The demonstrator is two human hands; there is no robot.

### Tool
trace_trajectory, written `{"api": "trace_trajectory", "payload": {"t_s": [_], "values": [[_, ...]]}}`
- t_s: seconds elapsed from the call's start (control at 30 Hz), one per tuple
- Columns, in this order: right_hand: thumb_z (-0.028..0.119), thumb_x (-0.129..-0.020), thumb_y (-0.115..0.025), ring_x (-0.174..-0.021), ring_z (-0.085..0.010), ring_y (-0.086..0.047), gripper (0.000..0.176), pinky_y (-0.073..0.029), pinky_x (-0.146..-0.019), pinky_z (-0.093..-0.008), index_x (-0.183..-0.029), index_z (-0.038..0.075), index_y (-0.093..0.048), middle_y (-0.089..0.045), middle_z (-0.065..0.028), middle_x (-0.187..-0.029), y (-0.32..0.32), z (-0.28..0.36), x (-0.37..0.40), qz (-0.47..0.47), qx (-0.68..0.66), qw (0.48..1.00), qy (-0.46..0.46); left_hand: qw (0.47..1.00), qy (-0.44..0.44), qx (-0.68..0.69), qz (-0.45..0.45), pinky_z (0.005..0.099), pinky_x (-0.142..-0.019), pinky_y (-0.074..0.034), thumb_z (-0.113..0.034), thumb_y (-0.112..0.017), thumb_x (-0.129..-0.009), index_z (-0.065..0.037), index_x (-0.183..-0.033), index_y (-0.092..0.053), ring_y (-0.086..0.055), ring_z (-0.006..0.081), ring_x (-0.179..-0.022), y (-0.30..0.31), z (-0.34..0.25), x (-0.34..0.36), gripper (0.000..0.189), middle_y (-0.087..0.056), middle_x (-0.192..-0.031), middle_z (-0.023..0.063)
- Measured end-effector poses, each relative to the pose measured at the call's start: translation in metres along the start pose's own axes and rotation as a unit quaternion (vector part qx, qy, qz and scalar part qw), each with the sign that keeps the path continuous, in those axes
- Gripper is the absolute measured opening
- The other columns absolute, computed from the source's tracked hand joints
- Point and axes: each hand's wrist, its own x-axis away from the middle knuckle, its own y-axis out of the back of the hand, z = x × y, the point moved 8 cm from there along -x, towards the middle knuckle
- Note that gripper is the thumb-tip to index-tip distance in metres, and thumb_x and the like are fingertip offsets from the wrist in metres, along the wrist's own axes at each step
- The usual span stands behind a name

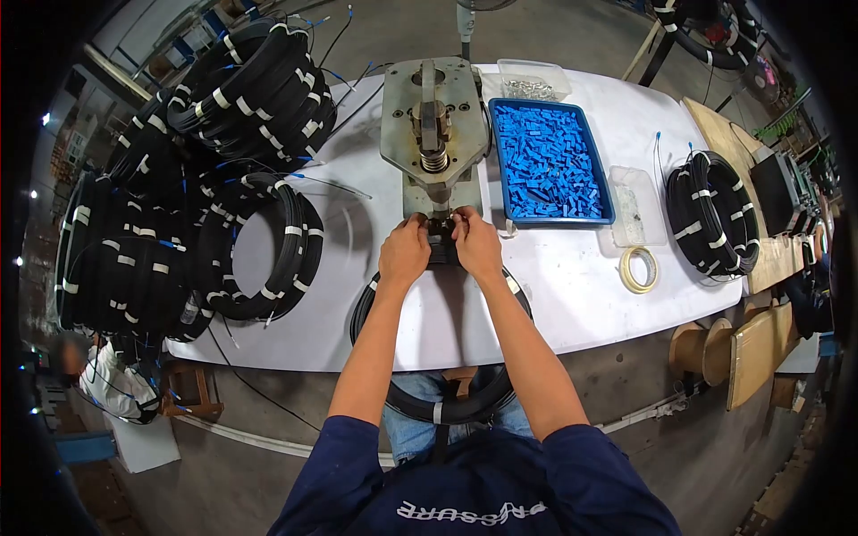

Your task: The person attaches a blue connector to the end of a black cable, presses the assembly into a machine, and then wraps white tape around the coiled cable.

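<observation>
Black cable coil (438, 413) straddles the counter's (590, 304) near edge; left hand (407, 252) and right hand (479, 248) curl nearly closed at the press (398, 134), grip unclear. Likely springy, weighty; best pinched near its ends.

1. Wears a dark navy top (447, 473) with short, loose sleeves (349, 447).
2. Bears white capital lettering (469, 513) across the chest, too distorted to read in full.
3. Shows light blue denim jeans (403, 436) on both legs, below the top.
</observation>
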Motion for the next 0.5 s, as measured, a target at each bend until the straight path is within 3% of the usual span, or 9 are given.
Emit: {"api": "trace_trajectory", "payload": {"t_s": [0.5], "values": [[0.025,-0.1,-0.051,-0.079,-0.0353,-0.068,0.021,-0.051,-0.071,-0.0473,-0.106,0.01,-0.065,-0.069,-0.0105,-0.075,0.0011,0.0021,0.0006,0.001,0.004,1.0,0.0,1.0,0.009,0.005,-0.008,0.0535,-0.078,-0.051,-0.019,-0.049,-0.096,-0.008,-0.108,-0.062,-0.064,0.0438,-0.091,0.0024,0.0002,0.0016,0.021,-0.068,-0.101,0.0197]]}}
